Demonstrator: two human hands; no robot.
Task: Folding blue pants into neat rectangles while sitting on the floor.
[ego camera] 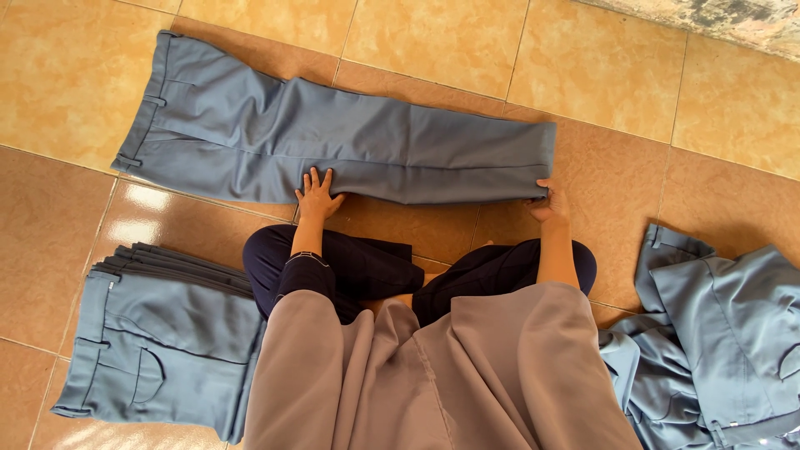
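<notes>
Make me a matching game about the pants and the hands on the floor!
Things:
1. spread-out trousers
2. folded stack of trousers
3. loose pile of trousers
4. left hand

Places or states:
A. crumpled at the person's right
B. flat on the trouser leg's middle
C. neatly piled at the person's left
D. laid flat in front of the knees

Pairs: 1-D, 2-C, 3-A, 4-B

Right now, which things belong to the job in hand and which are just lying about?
In hand:
- flat trousers, spread on the floor
- left hand, palm flat on the lower edge
- right hand, at the hem
- folded stack
- loose heap, same blue-grey cloth

Lying about:
- tiled floor
- wall base, top right
</notes>
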